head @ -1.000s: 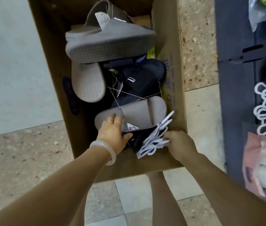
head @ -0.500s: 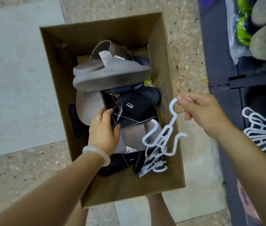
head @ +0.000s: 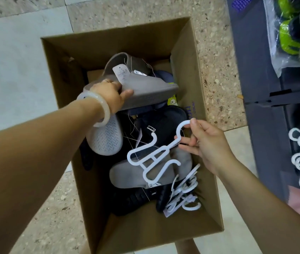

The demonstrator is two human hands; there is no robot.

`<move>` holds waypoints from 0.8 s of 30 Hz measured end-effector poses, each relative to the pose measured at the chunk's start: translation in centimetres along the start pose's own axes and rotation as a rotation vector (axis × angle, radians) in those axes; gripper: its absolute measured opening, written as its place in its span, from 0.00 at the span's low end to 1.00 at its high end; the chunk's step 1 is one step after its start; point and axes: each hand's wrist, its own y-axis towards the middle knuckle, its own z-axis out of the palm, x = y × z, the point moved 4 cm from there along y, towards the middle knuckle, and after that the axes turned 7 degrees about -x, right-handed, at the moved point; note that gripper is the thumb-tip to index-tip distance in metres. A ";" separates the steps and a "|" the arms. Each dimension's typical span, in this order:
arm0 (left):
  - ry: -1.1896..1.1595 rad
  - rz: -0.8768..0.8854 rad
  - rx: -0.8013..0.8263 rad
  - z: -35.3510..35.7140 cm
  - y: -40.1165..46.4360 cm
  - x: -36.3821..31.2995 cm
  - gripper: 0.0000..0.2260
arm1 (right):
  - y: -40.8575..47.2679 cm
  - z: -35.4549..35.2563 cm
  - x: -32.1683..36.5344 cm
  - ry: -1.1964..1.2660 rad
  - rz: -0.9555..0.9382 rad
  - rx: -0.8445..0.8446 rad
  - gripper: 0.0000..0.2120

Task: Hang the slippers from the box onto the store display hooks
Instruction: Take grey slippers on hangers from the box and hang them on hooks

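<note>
In box point(head: 197, 74), 11 o'clock: left hand point(head: 111, 97) clamps grey slipper point(head: 145, 88); right hand point(head: 205, 143) pinches white hanger point(head: 154, 156), 3 o'clock. Pickup step; next, likely fit slipper onto hanger.

- speckled stone floor point(head: 217, 57), with a paler slab at left
- open cardboard box point(head: 197, 74) standing on the floor
- dark display stand point(head: 252, 70) just right of the box
</note>
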 end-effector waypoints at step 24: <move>-0.583 -0.422 -0.119 4.8 -3.7 2.7 0.35 | 1.9 0.2 0.5 0.058 -0.049 -0.052 0.11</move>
